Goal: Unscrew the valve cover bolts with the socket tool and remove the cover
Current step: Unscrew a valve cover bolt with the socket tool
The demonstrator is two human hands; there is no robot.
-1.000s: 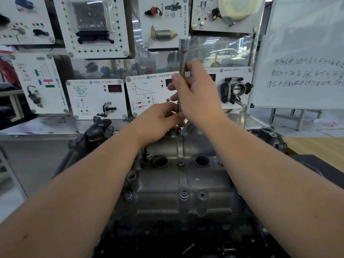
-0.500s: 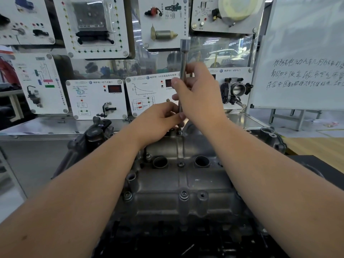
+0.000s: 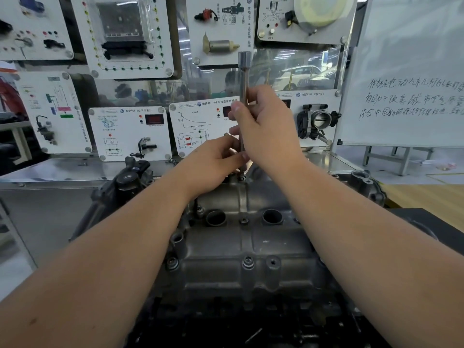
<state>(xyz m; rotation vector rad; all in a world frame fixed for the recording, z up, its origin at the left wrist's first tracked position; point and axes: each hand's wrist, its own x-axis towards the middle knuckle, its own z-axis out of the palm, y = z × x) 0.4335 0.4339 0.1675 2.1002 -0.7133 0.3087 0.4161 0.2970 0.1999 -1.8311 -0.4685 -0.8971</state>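
While the right hand [image 3: 268, 129] grips the upright socket tool [image 3: 244, 101] mid-shaft, left hand [image 3: 213, 164] fingers pinch its lower end, just above a far bolt on the cover [image 3: 241, 247]. Best keep it vertical and spin steadily.

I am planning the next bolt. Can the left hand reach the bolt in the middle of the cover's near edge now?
Probably yes. That bolt lies uncovered on the valve cover between the forearms, but the left hand must first release the socket tool.
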